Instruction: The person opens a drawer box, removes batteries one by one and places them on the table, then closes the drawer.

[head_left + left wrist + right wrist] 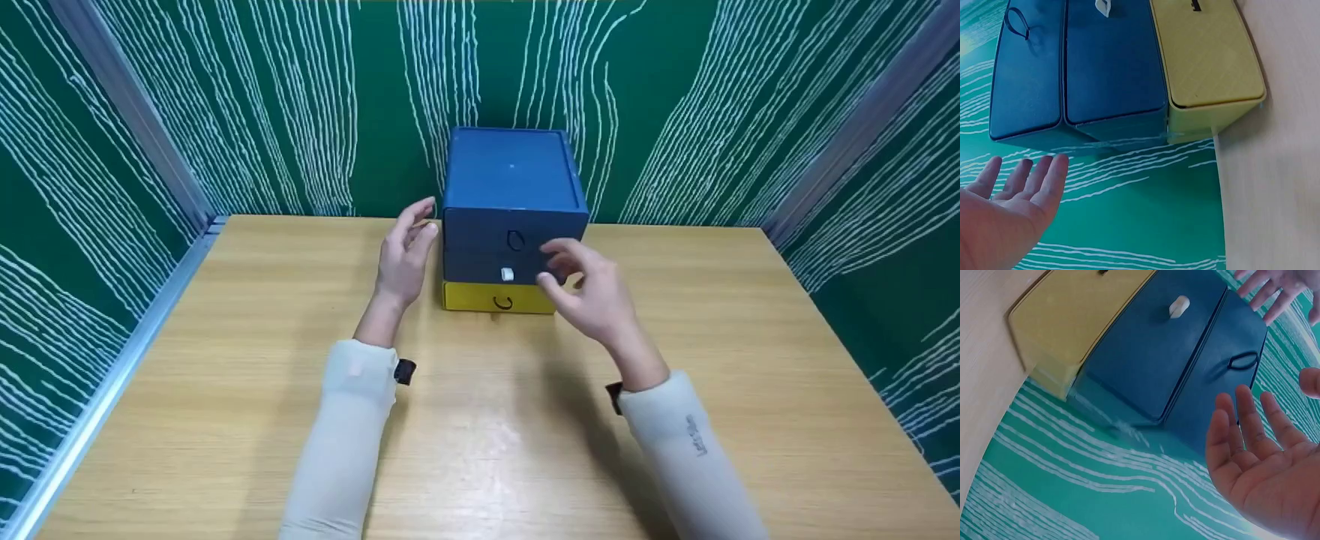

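A stack of drawer boxes stands at the back of the table, two blue units over a yellow drawer (472, 296). The top blue drawer (1030, 73) has a dark pull loop (515, 240), and the middle blue drawer (1145, 343) a white pull tab (1179, 307). On the yellow one is a dark loop (502, 303). My left hand (405, 259) is raised beside the stack's left side, fingers relaxed and holding nothing. My right hand (592, 289) hovers at the front right of the blue drawers, its fingers loosely bent with nothing between them. All three drawers look closed.
The wooden table (480, 435) spreads out in front of the stack. Right behind it hangs a green wall covering (382, 105) with white wavy lines. Metal frame posts (135, 105) stand at the back corners.
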{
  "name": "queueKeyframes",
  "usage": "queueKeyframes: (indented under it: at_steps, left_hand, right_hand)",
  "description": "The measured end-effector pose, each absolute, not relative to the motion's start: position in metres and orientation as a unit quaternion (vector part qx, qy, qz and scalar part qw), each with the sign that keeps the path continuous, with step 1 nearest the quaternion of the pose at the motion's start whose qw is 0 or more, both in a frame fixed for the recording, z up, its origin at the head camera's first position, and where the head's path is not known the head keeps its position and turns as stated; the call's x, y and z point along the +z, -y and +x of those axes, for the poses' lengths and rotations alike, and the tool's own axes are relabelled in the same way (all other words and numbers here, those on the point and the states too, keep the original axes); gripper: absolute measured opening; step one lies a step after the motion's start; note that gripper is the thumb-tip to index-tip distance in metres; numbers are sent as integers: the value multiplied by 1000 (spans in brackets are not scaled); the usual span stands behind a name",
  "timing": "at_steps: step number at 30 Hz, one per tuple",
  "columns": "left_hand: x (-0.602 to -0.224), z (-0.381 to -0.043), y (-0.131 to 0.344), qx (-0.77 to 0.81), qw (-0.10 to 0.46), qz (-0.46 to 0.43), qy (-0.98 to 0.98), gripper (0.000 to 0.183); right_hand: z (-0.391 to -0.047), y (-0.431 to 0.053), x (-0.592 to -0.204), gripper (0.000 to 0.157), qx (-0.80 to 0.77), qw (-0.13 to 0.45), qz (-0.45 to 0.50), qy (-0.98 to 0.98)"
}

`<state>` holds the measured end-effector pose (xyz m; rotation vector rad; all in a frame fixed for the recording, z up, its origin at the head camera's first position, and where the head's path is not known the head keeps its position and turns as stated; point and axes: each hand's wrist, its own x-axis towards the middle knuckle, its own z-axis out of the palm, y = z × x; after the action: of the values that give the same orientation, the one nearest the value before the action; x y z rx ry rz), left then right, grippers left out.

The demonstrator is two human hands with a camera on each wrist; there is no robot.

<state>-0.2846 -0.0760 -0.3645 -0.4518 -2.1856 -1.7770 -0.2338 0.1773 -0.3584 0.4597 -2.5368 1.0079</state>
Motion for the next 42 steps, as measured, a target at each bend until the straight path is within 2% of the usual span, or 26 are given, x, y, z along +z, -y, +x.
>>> queueKeyframes:
  at_steps: [10,17,24,42]
  left_hand:
    - [-337,-289,70,-648,119,-150,737,42]
    - [-345,-308,63,-657,96,-129,737,40]
    - [-349,-313,53,-663,93,-140,729,37]
    - [-349,-321,48,-680,98,-60,724,27]
  right_hand:
    - [-246,-154,-356,33,374,174,188,891]
    - [-252,-147,-357,30,365,169,167,900]
    - [-257,-144,-360,25,359,177,147,905]
    - [-266,-137,-367,12,365,261,157,879]
